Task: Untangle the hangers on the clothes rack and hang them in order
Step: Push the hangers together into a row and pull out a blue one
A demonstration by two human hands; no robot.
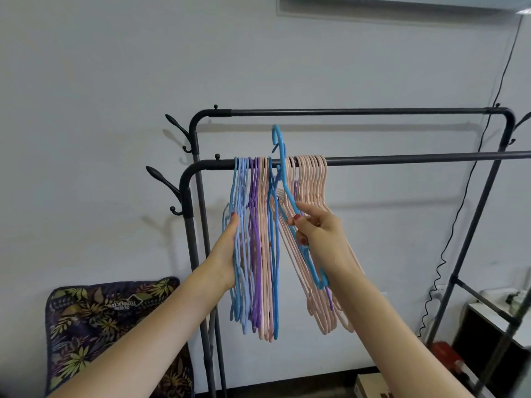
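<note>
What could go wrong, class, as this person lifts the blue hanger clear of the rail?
1. The blue hanger, off the rail in the right hand, runs among the pink hangers; pulling may drag some off.
2. The left hand only steadies the hanging bunch, which could swing and tangle again.

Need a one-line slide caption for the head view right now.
Right hand lifts a blue hanger off the lower rail while left hand steadies the hanging bunch.
</note>
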